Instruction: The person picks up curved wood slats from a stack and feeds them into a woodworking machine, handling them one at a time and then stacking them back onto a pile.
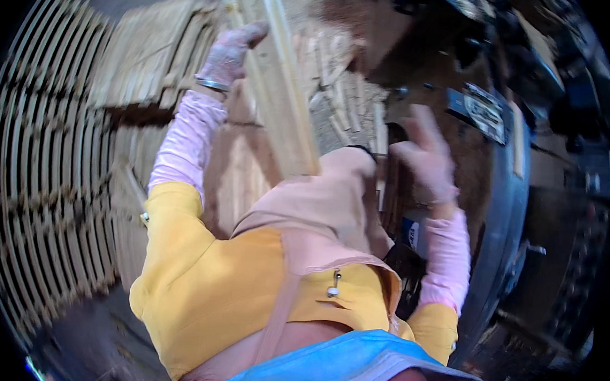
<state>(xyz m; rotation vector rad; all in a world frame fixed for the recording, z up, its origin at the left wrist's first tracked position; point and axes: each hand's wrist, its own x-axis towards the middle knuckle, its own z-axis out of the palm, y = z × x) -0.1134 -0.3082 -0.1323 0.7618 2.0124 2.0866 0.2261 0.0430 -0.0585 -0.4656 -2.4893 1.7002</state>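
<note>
Long pale wooden planks (279,95), lying side by side, slant down from the top edge toward my lap. My left hand (228,53), in a pale stained glove, grips their left edge, with the fingers bent over the wood. The planks' lower end is close to my beige apron (311,198). Off to the right, apart from the wood, my right hand (429,156) is raised. It is smeared by motion, but the fingers are stretched out, the thumb stands away, and nothing is in it.
Tall rows of stacked wooden slats (49,140) fill the left side. Beside them is a pile of flat boards (142,51). Loose offcuts (345,102) lie scattered ahead. At the right runs a blue-grey machine edge (510,210), with a blue box-like thing (456,102) near it.
</note>
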